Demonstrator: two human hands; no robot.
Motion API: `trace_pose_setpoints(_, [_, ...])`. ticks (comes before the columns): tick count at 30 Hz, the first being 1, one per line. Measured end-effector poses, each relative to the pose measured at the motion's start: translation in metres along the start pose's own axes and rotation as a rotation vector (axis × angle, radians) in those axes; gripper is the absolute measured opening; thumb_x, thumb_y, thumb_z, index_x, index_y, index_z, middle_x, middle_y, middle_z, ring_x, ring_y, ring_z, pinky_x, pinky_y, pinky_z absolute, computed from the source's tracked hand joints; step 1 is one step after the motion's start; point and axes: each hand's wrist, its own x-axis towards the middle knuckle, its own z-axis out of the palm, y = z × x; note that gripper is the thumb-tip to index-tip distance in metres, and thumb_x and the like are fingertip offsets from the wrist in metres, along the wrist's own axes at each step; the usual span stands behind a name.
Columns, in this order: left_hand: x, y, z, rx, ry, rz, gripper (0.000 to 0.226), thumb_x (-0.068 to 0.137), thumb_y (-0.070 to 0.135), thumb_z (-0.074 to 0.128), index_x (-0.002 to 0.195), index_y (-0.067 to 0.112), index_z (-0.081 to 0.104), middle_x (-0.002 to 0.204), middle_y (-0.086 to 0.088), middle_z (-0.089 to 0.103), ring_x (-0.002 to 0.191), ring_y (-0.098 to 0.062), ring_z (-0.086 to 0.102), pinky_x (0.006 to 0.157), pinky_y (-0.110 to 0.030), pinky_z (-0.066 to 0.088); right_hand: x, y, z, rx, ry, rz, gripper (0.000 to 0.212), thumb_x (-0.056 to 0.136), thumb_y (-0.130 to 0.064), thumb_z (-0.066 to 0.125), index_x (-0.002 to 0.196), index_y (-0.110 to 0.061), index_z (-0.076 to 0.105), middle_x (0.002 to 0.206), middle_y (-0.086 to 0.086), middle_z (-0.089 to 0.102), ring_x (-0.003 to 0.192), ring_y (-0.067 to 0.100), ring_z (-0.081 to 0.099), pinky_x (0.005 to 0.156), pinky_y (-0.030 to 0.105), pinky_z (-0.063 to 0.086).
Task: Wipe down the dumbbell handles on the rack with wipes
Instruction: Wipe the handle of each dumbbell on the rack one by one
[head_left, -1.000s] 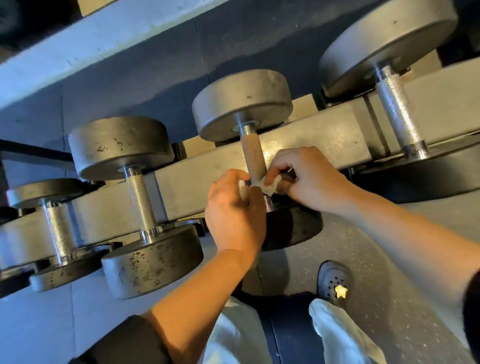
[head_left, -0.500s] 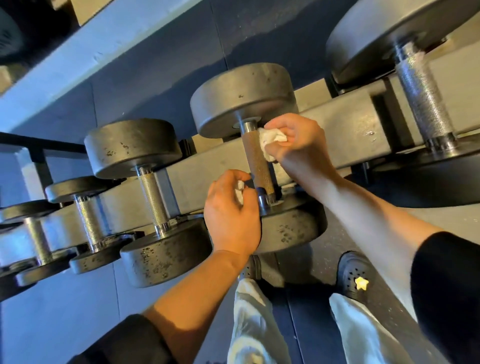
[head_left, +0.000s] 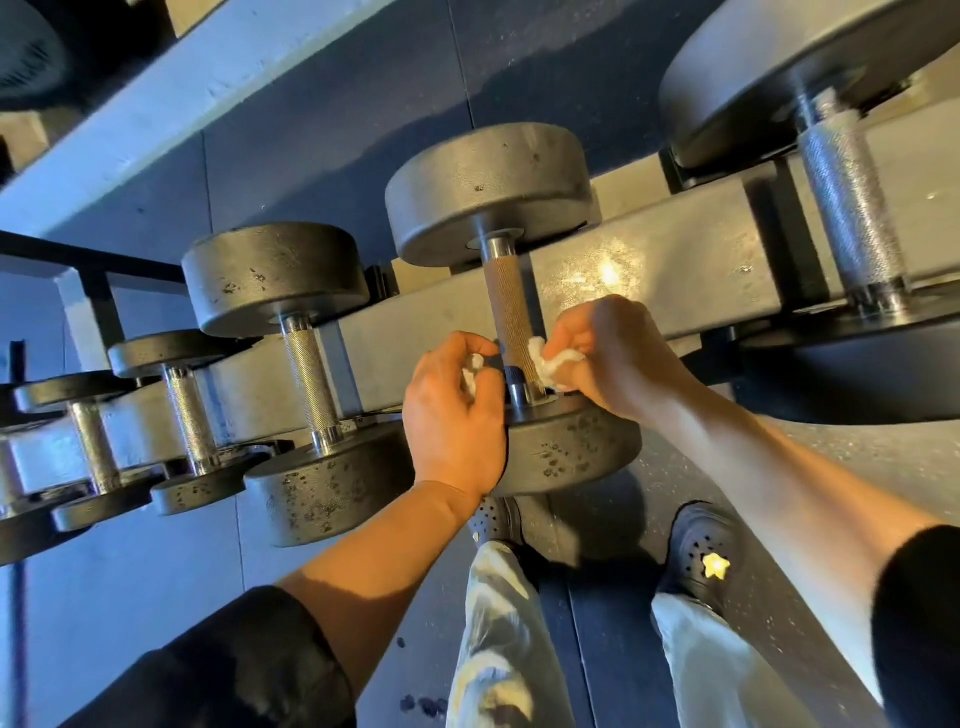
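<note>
Black sleeves (head_left: 234, 660) pushed up, forearms bare. Pale washed trousers (head_left: 498, 639). Black perforated clogs (head_left: 704, 551); right one bears yellow star charm (head_left: 716, 565).

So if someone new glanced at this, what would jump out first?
Probably the two hands at the centre: the right hand presses a crumpled white wipe against the brownish handle of the middle dumbbell, while the left hand holds another wipe beside it. Next, the grey rack.

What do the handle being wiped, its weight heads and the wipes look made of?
Handle: knurled metal, brownish, perhaps rust or warm light. Weight heads: dark matte cast metal or coating, chipped and pitted. Wipe in the right hand: crumpled white paper or cloth.
</note>
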Motion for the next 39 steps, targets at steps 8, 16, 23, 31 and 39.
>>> trace_pose_setpoints(8, [0.001, 0.001, 0.000, 0.002, -0.003, 0.000, 0.020, 0.081, 0.023, 0.040, 0.089, 0.022, 0.058, 0.069, 0.005, 0.050, 0.060, -0.008, 0.041, 0.058, -0.024, 0.032, -0.002, -0.001, 0.006, 0.125, 0.168, -0.045, 0.011, 0.082, -0.021, 0.071, 0.076, -0.011, 0.072, 0.074, 0.000, 0.069, 0.069, 0.010, 0.063, 0.060, 0.023, 0.049])
trace_pose_setpoints(16, [0.000, 0.003, -0.003, -0.021, 0.002, 0.020, 0.017, 0.080, 0.022, 0.042, 0.091, 0.024, 0.054, 0.072, 0.005, 0.052, 0.064, -0.013, 0.045, 0.061, -0.030, 0.039, -0.005, -0.002, 0.003, 0.119, 0.055, -0.002, 0.008, 0.077, -0.012, 0.074, 0.071, -0.014, 0.069, 0.069, -0.008, 0.062, 0.066, 0.002, 0.058, 0.061, 0.012, 0.044])
trace_pose_setpoints(23, [-0.007, 0.016, -0.005, -0.066, 0.019, 0.055, 0.035, 0.088, 0.020, 0.058, 0.120, 0.017, 0.047, 0.074, 0.009, 0.054, 0.069, -0.010, 0.056, 0.064, -0.030, 0.050, -0.020, -0.015, -0.031, 0.168, 0.239, 0.028, 0.009, 0.075, -0.013, 0.075, 0.080, -0.017, 0.069, 0.081, -0.007, 0.066, 0.079, 0.002, 0.059, 0.072, 0.014, 0.048])
trace_pose_setpoints(31, [-0.004, 0.088, 0.040, -0.359, -0.111, 0.258, 0.040, 0.082, 0.016, 0.068, 0.116, 0.024, 0.048, 0.070, 0.009, 0.056, 0.069, -0.005, 0.057, 0.065, -0.019, 0.047, -0.039, -0.009, -0.100, -0.109, 0.548, -0.052, 0.018, 0.075, -0.008, 0.076, 0.089, -0.020, 0.071, 0.083, -0.010, 0.068, 0.080, 0.003, 0.062, 0.072, 0.009, 0.045])
trace_pose_setpoints(39, [-0.005, 0.108, 0.096, -0.443, -0.409, 0.213, 0.060, 0.079, 0.040, 0.071, 0.129, 0.028, 0.040, 0.095, 0.012, 0.057, 0.092, -0.006, 0.055, 0.079, -0.019, 0.047, -0.019, 0.006, -0.143, -0.622, 0.500, -0.304, 0.017, 0.075, -0.002, 0.070, 0.091, -0.007, 0.071, 0.095, 0.008, 0.069, 0.088, 0.023, 0.064, 0.076, 0.031, 0.051])
